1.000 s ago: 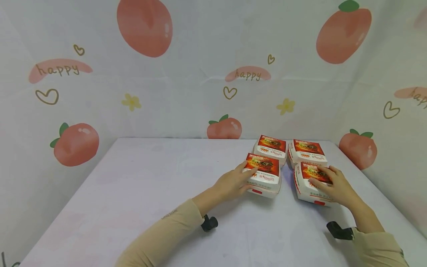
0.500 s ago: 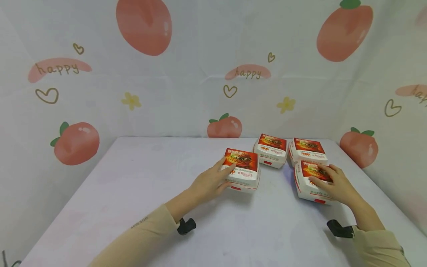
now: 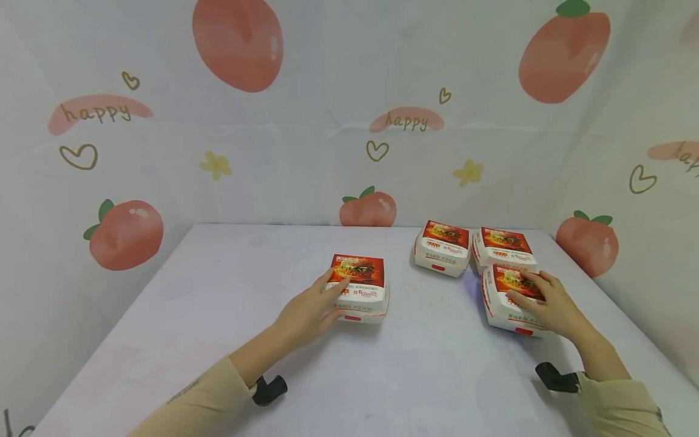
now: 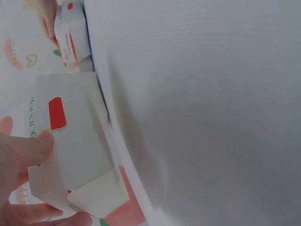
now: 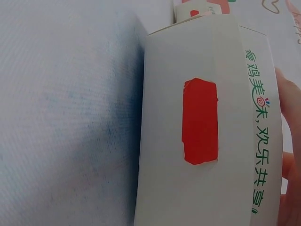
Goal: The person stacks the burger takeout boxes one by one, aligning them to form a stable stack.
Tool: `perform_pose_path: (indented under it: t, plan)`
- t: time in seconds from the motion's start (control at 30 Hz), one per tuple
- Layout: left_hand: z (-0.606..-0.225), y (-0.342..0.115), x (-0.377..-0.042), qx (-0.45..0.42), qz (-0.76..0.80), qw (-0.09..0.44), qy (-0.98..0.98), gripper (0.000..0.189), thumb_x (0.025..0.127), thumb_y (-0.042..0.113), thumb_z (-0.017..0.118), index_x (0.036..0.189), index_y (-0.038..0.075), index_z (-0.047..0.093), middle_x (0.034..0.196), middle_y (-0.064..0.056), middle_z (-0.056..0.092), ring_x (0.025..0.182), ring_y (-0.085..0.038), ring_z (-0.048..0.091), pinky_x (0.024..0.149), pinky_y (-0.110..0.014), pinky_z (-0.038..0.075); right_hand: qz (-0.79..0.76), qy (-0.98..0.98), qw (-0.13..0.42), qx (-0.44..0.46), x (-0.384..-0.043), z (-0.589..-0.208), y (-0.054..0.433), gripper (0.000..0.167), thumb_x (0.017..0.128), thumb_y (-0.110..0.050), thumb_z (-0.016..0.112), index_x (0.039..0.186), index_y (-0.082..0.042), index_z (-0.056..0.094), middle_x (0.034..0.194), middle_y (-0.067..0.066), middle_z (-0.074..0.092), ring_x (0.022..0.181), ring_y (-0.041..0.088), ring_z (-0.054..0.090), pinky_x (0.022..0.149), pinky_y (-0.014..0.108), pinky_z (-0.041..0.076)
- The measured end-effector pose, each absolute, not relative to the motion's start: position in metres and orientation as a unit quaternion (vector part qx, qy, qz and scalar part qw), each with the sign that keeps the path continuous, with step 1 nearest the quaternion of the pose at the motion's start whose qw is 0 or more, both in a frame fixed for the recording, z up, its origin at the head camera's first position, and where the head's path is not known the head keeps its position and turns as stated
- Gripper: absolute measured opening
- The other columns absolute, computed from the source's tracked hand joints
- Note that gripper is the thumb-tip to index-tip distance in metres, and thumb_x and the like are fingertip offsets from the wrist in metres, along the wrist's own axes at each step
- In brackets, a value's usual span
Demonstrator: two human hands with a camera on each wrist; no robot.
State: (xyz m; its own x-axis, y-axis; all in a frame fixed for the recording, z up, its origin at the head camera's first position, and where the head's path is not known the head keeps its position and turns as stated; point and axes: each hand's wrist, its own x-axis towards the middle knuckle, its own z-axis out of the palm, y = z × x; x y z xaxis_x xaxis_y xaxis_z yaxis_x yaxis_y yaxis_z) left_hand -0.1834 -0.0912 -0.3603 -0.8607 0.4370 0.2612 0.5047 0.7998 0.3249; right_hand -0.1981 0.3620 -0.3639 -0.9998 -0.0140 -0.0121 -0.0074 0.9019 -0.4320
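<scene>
My left hand [image 3: 306, 312] grips the left side of a white burger box [image 3: 360, 297] with a red printed lid, near the middle of the table. In the left wrist view its thumb presses the front edge of this burger box [image 4: 77, 132], and other fingers reach around the side. To the right, my right hand [image 3: 557, 306] holds a second burger box [image 3: 505, 309], its thumb and a finger spread over the lid. The right wrist view shows that box's front [image 5: 174, 122] with a red tab; part of the hand is hidden behind the lid.
Two more burger boxes stand at the back right, one on the left [image 3: 441, 258] and one on the right [image 3: 494, 246], just behind the right hand's box. A white table [image 3: 246, 273] lies before a fruit-printed backdrop [image 3: 295, 152]. Black wrist mounts [image 3: 269, 390] jut from both sleeves.
My left hand has carried its burger box leftward from in front of the back-left box to mid-table. The right hand and the other boxes keep their places.
</scene>
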Motion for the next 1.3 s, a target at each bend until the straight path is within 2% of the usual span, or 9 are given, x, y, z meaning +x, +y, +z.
perform_pose_path:
  t: [0.33,0.6,0.73,1.03,1.3]
  plan:
    - [-0.369,-0.098,-0.173,-0.233,-0.194,0.109,-0.947,0.054,0.083,0.024,0.07,0.133,0.014,0.052,0.14,-0.026,0.043,0.109,-0.037,0.061,0.079,-0.045,0.056,-0.218,0.976,0.013,0.0,-0.197,-0.366,0.363,0.083,0.091,-0.052,0.049,0.143,0.006,0.021,0.14,0.044,0.008,0.123,0.063,0.018,0.09,0.079,0.026]
    - [-0.369,-0.097,-0.168,-0.224,-0.188,0.119,-0.949,0.054,0.081,0.027,0.071,0.131,0.014,0.054,0.136,-0.025,0.046,0.099,-0.035,0.064,0.076,-0.043,0.056,-0.22,0.975,0.009,-0.005,-0.197,-0.366,0.364,0.082,0.091,-0.051,0.048,0.143,0.006,0.021,0.14,0.044,0.008,0.122,0.063,0.018,0.089,0.079,0.026]
    - [-0.371,-0.098,-0.169,-0.224,-0.18,0.116,-0.951,0.056,0.08,0.029,0.073,0.13,0.013,0.055,0.133,-0.024,0.048,0.098,-0.035,0.064,0.076,-0.043,0.056,-0.219,0.976,0.01,-0.003,-0.197,-0.366,0.364,0.082,0.091,-0.052,0.048,0.144,0.005,0.02,0.14,0.044,0.008,0.123,0.063,0.018,0.089,0.079,0.026]
    - [-0.373,-0.096,-0.173,-0.215,-0.175,0.101,-0.956,0.072,0.077,0.038,0.074,0.135,0.007,0.045,0.136,-0.019,0.044,0.107,-0.033,0.06,0.078,-0.043,0.056,-0.213,0.977,0.016,-0.001,-0.197,-0.365,0.365,0.083,0.092,-0.053,0.046,0.144,0.005,0.019,0.141,0.043,0.006,0.123,0.064,0.017,0.089,0.079,0.027]
    - [-0.372,-0.097,-0.178,-0.185,-0.208,0.084,-0.957,0.085,0.073,0.043,0.076,0.139,0.005,0.039,0.137,-0.016,0.043,0.103,-0.03,0.061,0.076,-0.041,0.056,-0.214,0.976,0.027,-0.003,-0.198,-0.365,0.365,0.084,0.091,-0.055,0.045,0.145,0.003,0.016,0.143,0.041,0.003,0.124,0.063,0.016,0.09,0.078,0.027]
